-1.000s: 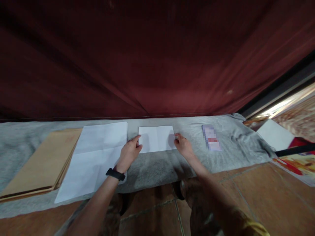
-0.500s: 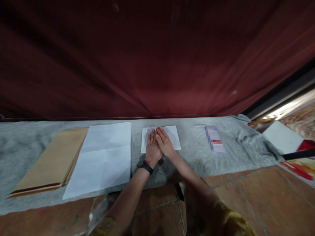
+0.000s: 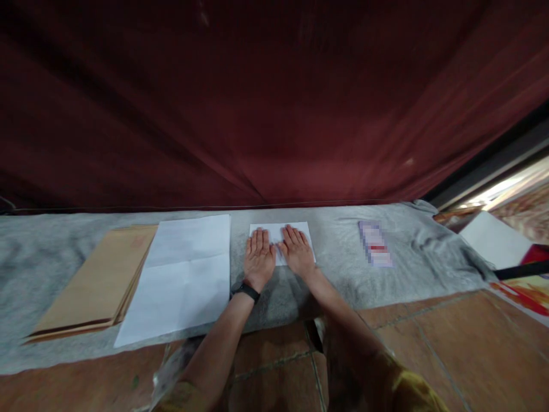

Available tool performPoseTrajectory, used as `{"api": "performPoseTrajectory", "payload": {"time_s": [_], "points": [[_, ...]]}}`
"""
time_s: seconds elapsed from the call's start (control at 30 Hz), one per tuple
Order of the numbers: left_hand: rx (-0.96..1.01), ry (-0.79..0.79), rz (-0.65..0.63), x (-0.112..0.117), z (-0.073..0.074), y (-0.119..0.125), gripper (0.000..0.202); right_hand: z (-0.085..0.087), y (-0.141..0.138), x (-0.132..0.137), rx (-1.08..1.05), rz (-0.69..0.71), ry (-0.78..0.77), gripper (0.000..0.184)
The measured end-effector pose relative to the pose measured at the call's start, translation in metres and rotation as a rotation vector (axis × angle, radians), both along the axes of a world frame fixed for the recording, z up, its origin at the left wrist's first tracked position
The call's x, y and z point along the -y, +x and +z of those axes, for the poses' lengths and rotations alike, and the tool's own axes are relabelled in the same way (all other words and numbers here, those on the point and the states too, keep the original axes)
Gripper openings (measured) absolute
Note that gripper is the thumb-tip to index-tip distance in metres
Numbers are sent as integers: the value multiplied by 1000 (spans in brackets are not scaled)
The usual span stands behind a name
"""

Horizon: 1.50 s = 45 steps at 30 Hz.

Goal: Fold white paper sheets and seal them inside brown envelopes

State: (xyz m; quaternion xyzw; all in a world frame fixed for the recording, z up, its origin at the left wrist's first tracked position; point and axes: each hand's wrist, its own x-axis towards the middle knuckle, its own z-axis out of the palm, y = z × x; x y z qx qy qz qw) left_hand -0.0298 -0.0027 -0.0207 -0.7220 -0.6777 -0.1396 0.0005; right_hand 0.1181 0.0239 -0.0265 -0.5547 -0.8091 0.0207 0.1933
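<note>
Both hands open, palms down: my L hand (image 3: 259, 256) & R hand (image 3: 299, 252) lie on the small white paper (image 3: 275, 232), my 12 o'clk. Big white sheet (image 3: 189, 280) approx. 10, brown paper stack (image 3: 96, 274) beside it; pixelated bundle (image 3: 376, 245) approx. 2.

Dim | glare far right | red cloth (image 3: 274, 86) darkens upward | edges stretched

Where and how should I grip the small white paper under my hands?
Probably pinch the small white paper by its far right corner, coming in from the right side. It lies flat on the gray cloth, and that corner shows beyond the right hand, while the left hand covers much of the left part.
</note>
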Motion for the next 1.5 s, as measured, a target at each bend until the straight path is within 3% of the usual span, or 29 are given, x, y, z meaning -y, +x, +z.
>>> {"api": "performPoseTrajectory", "payload": {"time_s": [0.27,0.7,0.8,0.87,0.97,1.07,1.2,1.5], "points": [[5,-25,90,0,0,-9,60,-7,33,-5,65,-98,34,58],[36,-11,139,4,5,-24,60,-2,74,-2,96,-163,-28,58],[55,59,126,4,14,-20,60,5,71,-4,38,-194,-20,58],[68,108,45,5,20,-12,59,12,62,-6,-35,-182,-11,58],[69,107,-128,7,22,6,58,19,38,-6,-150,-55,-23,55],[39,47,-193,10,16,19,58,19,14,-2,-159,98,-85,53],[-16,-15,-143,13,9,17,57,12,2,5,-66,124,-109,51],[-23,-78,65,15,16,-8,57,9,24,9,83,34,-70,50]]}}
